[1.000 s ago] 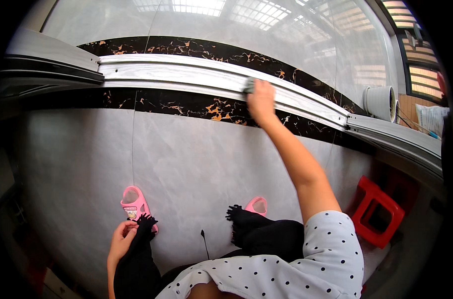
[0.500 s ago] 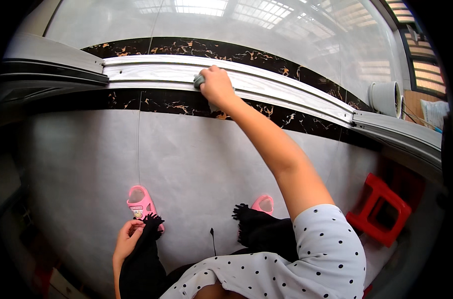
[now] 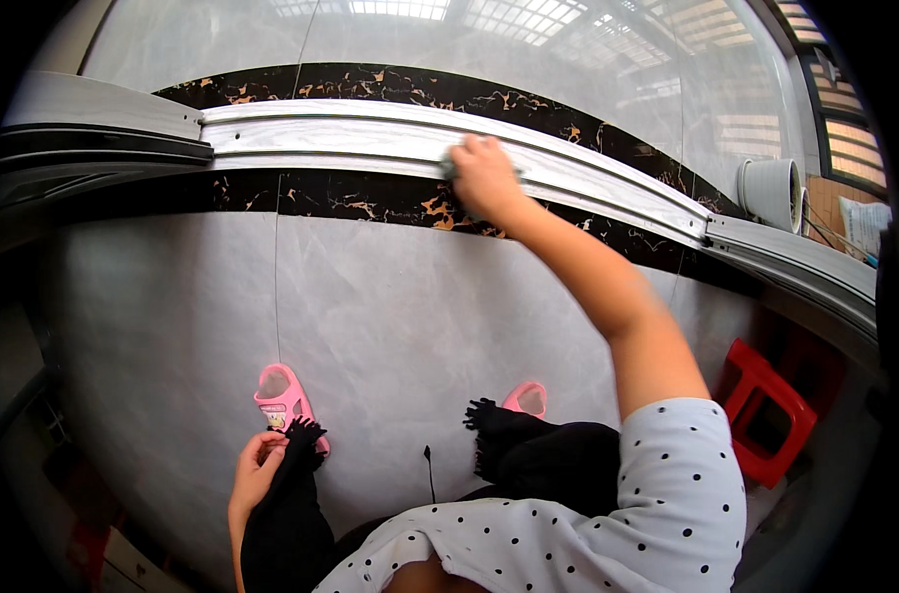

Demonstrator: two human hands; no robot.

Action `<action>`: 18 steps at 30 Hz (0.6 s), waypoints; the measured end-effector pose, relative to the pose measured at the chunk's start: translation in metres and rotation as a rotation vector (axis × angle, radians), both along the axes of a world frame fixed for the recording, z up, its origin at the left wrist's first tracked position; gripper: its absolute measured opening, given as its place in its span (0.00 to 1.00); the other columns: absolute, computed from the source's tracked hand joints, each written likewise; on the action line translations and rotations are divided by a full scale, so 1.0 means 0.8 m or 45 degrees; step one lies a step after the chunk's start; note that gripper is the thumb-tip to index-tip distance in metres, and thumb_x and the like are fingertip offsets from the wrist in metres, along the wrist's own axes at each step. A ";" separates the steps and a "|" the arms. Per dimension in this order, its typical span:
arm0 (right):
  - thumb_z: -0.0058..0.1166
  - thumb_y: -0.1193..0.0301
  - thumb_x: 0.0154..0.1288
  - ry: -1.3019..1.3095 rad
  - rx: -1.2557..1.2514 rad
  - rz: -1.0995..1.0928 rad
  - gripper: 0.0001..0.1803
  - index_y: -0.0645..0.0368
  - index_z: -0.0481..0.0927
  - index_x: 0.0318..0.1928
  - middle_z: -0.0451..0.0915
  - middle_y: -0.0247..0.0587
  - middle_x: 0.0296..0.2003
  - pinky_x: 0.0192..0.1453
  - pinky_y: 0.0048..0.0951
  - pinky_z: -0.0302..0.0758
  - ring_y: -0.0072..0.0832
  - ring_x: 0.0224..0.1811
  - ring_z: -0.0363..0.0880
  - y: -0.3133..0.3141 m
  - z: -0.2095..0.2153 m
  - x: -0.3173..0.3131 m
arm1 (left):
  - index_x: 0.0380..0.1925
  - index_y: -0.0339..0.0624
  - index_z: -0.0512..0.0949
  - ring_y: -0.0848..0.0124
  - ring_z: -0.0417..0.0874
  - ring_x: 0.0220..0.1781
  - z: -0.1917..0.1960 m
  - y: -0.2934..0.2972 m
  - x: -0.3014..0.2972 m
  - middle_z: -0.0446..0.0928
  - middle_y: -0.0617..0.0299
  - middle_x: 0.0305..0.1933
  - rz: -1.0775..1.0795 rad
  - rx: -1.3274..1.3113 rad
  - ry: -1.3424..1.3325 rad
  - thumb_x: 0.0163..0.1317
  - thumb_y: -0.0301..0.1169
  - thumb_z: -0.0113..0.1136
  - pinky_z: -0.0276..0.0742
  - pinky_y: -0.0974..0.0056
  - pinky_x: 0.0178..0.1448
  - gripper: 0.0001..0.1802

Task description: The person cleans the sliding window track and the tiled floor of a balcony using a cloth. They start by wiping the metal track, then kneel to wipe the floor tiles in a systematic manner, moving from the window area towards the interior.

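R hand point(image 3: 484, 176) far out, fingers clamped on small grey pad point(image 3: 450, 166), pressed to pale door track point(image 3: 321, 133). L hand point(image 3: 256, 469) near, fingers loosely curled at black trouser leg point(image 3: 286, 504).

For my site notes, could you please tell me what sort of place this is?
Probably a tiled balcony or sunroom doorway: a grey sliding-door track with black marble borders, glossy grey floor tiles, and a red plastic stool nearby.
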State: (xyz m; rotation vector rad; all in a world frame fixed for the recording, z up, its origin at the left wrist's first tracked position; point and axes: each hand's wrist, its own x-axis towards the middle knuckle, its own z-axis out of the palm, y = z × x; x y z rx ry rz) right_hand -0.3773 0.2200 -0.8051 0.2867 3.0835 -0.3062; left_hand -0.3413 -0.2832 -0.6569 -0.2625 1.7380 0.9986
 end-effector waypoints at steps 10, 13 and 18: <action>0.51 0.77 0.45 -0.114 0.022 -0.336 0.21 0.56 0.73 0.45 0.72 0.45 0.40 0.48 0.40 0.68 0.46 0.41 0.69 0.135 0.024 0.164 | 0.42 0.36 0.72 0.78 0.74 0.41 0.003 0.003 -0.003 0.76 0.62 0.40 -0.035 -0.027 -0.023 0.60 0.23 0.51 0.69 0.72 0.49 0.10; 0.52 0.74 0.46 0.099 0.087 -0.292 0.19 0.58 0.73 0.44 0.72 0.47 0.39 0.47 0.40 0.68 0.46 0.40 0.69 0.118 -0.008 0.151 | 0.42 0.35 0.72 0.77 0.75 0.41 0.001 0.015 -0.011 0.76 0.62 0.40 -0.051 -0.007 -0.074 0.60 0.22 0.51 0.70 0.72 0.48 0.10; 0.57 0.68 0.46 -0.058 -0.081 -0.248 0.19 0.60 0.74 0.41 0.72 0.51 0.38 0.46 0.41 0.68 0.43 0.41 0.70 -0.006 -0.012 0.014 | 0.42 0.35 0.71 0.76 0.76 0.41 0.004 0.023 -0.015 0.77 0.61 0.40 -0.043 -0.040 -0.102 0.60 0.22 0.51 0.70 0.71 0.49 0.10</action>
